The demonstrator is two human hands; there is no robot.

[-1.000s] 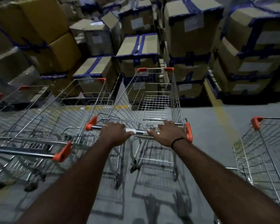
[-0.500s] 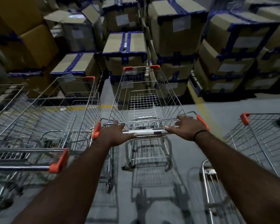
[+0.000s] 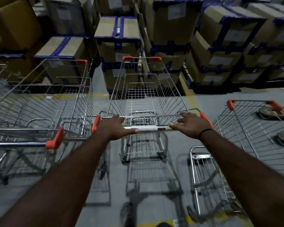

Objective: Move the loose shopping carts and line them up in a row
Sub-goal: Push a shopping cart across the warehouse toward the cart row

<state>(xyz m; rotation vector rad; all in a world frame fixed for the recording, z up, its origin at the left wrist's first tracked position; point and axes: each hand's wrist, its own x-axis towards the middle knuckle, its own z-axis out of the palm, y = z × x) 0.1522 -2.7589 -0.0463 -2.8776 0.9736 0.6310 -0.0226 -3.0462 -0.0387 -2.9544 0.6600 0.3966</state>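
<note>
– Three in shot. Which one is being handled?
– At centre frame, the chrome wire shopping cart [image 3: 147, 95] with orange plastic corner caps. It stands on the grey concrete floor [image 3: 203, 95] and faces stacked brown cardboard boxes [image 3: 118, 30] bound in blue tape. A matching cart at frame left [image 3: 44, 99] and another at frame right [image 3: 252, 125] flank it, both cut off by the edges.
– And the grip?
– The left hand [image 3: 115, 128] and the right hand [image 3: 189, 124], with its black wristband [image 3: 204, 132], hold the tubular steel handle [image 3: 152, 128]. Fingers drape over it and thumbs press along it. How far the fingertips wrap is hidden. The wheels blur, and the dark lumps [image 3: 269, 112] behind the right mesh are unreadable.
</note>
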